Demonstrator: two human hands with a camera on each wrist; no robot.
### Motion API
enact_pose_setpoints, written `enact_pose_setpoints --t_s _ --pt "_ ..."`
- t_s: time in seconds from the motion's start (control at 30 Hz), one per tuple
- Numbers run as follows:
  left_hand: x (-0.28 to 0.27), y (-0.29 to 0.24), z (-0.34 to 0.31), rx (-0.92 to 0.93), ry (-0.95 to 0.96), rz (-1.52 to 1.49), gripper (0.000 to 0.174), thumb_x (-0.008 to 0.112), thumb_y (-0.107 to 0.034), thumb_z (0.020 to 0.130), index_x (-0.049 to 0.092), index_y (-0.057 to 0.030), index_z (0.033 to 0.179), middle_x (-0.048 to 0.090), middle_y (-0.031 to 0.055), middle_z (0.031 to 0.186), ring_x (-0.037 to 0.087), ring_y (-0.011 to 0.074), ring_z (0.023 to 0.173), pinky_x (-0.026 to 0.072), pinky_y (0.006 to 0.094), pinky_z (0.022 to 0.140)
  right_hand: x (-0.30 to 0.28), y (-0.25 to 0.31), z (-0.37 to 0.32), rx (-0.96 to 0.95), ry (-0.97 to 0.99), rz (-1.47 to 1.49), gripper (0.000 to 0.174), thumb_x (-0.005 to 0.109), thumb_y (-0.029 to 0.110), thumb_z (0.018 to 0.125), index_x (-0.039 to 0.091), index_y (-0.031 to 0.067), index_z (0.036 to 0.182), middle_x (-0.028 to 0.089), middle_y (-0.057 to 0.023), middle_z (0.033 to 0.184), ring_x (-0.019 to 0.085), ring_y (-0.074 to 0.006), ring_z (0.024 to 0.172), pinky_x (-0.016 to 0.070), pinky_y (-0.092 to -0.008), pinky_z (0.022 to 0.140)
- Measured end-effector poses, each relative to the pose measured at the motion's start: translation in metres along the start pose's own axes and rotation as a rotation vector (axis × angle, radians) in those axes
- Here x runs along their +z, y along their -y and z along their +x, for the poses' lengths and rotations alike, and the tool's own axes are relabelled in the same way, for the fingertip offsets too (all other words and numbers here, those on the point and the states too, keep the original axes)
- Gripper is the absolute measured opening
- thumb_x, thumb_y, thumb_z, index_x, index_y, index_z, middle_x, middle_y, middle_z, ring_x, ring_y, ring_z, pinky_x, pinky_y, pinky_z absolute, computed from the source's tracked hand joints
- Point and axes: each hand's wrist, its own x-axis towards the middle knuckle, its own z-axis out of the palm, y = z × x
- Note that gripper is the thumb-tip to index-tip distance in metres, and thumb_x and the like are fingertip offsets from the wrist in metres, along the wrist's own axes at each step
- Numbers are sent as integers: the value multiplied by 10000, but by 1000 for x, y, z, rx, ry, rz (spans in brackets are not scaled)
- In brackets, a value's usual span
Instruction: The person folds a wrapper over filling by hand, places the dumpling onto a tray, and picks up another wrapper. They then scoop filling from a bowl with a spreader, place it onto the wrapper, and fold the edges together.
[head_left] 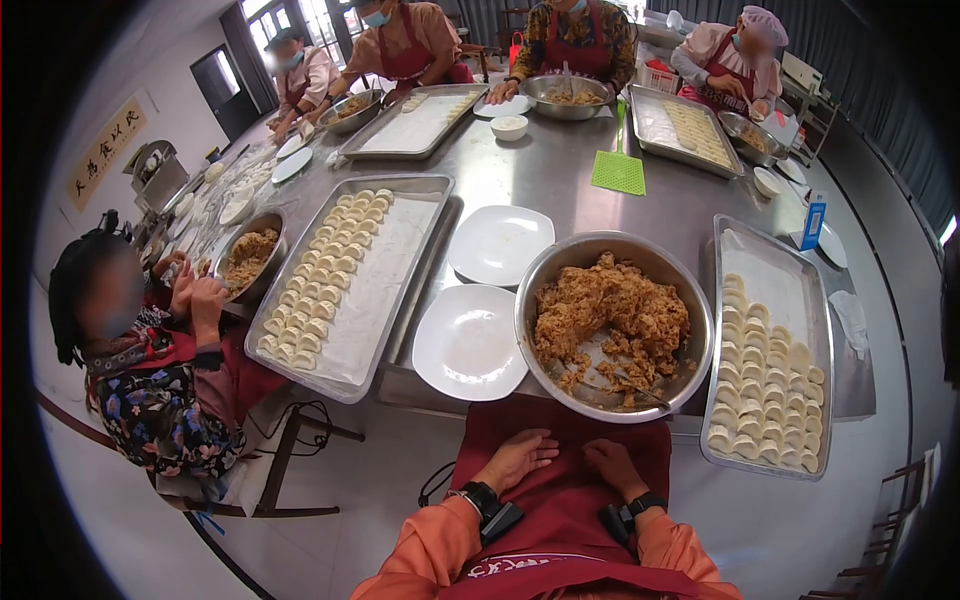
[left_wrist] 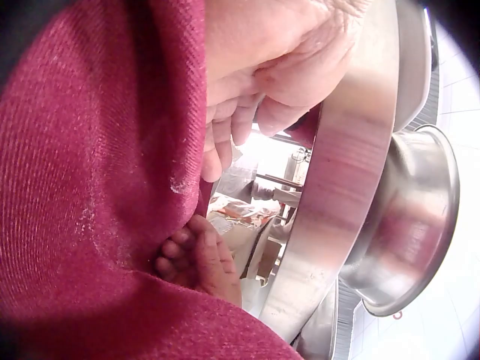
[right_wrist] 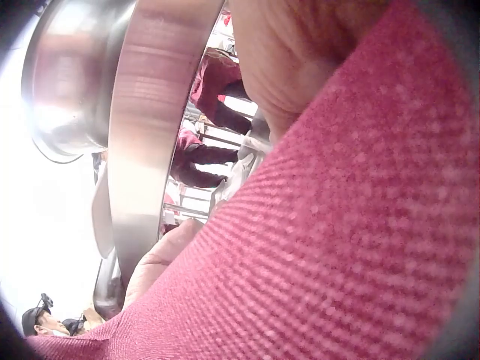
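Over the red apron, just below the table edge, the left hand lies palm partly up, its fingers relaxed and holding nothing. The right hand rests against the apron, fingers loosely bent, with nothing seen in it; a space separates the hands. The left wrist view has the left hand above and the right hand with curled fingers beside the cloth. Apron cloth covers part of the right hand in the right wrist view. Nearest on the table is a steel bowl of brown filling.
Trays of dumplings stand left and right. Two white plates lie left of the bowl, a green mat behind it. A seated person works at left; several people stand across the table with bowls and trays.
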Motion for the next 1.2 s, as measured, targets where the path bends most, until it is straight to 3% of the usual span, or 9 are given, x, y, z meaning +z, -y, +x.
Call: enact_pose_setpoints --t_s 0.27,0.37,0.43,1.2 --pt "2 -2 -1 -9 2 -5 314 452 -187 915 423 -53 1197 532 129 1116 535 234 1018 442 347 852 0 3 -1 -19 4 -39 202 546 154 840 604 6 965 616 -52 761 576 -112 645 467 -238 592" --pt "1 -2 0 -12 8 -1 318 451 -188 915 419 -53 1201 530 129 1120 534 234 1018 441 346 852 0 7 -2 10 -12 -8 207 553 156 813 611 0 937 620 -75 749 592 -146 648 468 -270 610" --pt "2 -3 -1 -15 5 7 321 452 -191 915 418 -53 1203 528 131 1123 534 234 1018 439 346 853 -1 5 -1 -10 7 -54 201 545 153 837 603 6 960 615 -54 755 575 -114 640 467 -244 589" --pt "0 -1 0 1 5 -6 317 461 -187 910 429 -52 1195 530 129 1121 531 238 1025 439 360 865 0 2 1 8 2 -54 217 544 152 828 611 0 968 618 -45 757 574 -108 650 465 -243 602"
